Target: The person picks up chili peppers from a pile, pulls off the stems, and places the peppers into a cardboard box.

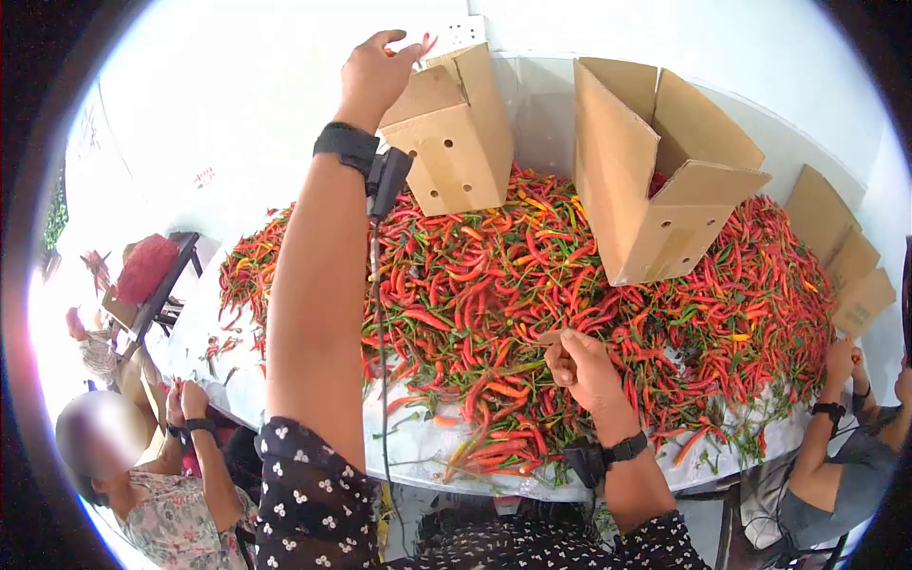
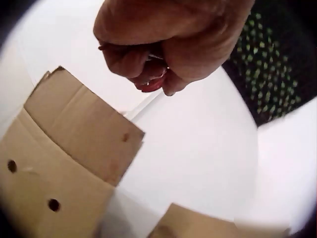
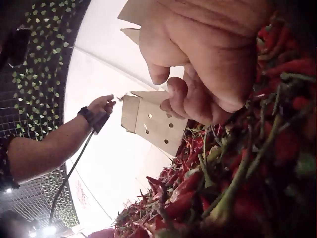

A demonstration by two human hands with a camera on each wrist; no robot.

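Observation:
My left hand [image 1: 373, 78] is raised beside the top of the left cardboard box [image 1: 442, 157], whose flaps stand up. Its curled fingers hold red chili peppers [image 2: 153, 86], mostly hidden by the hand; a slim red tip [image 1: 430, 44] shows by the fingers in the head view. Over the near part of a big heap of red, orange and green chili peppers [image 1: 475, 285] is my right hand [image 1: 587, 370]. Its fingers are loosely curled, with a gap between thumb and fingers and nothing visible in it.
A second cardboard box [image 1: 655, 214] stands with raised flaps on the heap to the right. Loose cardboard [image 1: 841, 242] leans at the far right. White sheeting [image 1: 418, 451] shows along the table's near edge. People sit at left [image 1: 176, 484] and right [image 1: 841, 475].

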